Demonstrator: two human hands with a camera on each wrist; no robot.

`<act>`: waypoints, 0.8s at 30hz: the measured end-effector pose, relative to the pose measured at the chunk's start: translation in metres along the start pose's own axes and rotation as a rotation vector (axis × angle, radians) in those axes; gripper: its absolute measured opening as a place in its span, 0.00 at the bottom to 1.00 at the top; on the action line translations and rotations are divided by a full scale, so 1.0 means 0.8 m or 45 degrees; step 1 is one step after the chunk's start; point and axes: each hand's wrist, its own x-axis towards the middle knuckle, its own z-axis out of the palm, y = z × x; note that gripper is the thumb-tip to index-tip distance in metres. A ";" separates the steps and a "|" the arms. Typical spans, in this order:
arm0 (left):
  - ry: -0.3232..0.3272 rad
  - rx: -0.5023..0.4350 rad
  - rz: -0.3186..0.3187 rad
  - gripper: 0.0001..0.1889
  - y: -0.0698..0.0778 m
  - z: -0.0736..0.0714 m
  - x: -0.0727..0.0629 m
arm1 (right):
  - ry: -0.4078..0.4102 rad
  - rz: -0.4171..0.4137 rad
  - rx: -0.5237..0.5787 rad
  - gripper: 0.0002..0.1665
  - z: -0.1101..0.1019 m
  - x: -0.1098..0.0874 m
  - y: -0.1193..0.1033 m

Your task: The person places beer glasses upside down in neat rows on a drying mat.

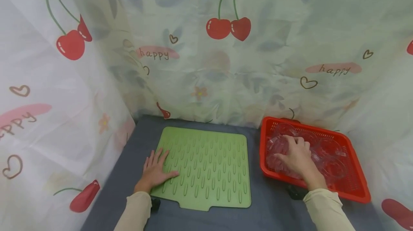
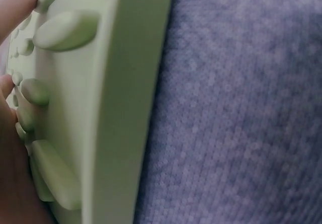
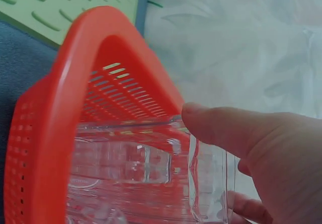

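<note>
My left hand (image 1: 155, 172) rests with spread fingers on the left edge of a green drying mat (image 1: 209, 166) covered in raised oval ridges. In the left wrist view, parts of that hand lie against the ridges beside the mat's thick rim (image 2: 121, 103). Over at the right, my right hand (image 1: 298, 154) reaches into a red plastic basket (image 1: 362, 184). Its thumb and fingers grip a clear drinking glass (image 3: 209, 178) around the thick end, as the right wrist view shows. More clear glasses (image 1: 333, 168) lie in the basket around the hand.
A dark grey cloth (image 1: 271, 209) covers the table under the mat and basket. White curtains (image 1: 226, 66) printed with cherries and the word "happy" stand close behind and on both sides. The basket's raised rim surrounds the glasses.
</note>
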 end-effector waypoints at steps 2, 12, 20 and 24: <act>-0.010 0.017 -0.007 0.58 -0.001 0.000 0.001 | 0.012 -0.003 -0.003 0.58 -0.005 0.000 -0.002; -0.004 0.011 0.000 0.58 0.000 -0.001 0.000 | 0.071 -0.009 0.046 0.58 -0.021 0.002 -0.011; 0.062 -0.036 0.047 0.57 -0.004 0.005 -0.002 | 0.093 -0.014 0.070 0.62 -0.037 -0.005 -0.021; 0.067 -0.030 0.061 0.57 -0.007 0.008 0.000 | 0.113 -0.014 0.073 0.61 -0.047 -0.012 -0.026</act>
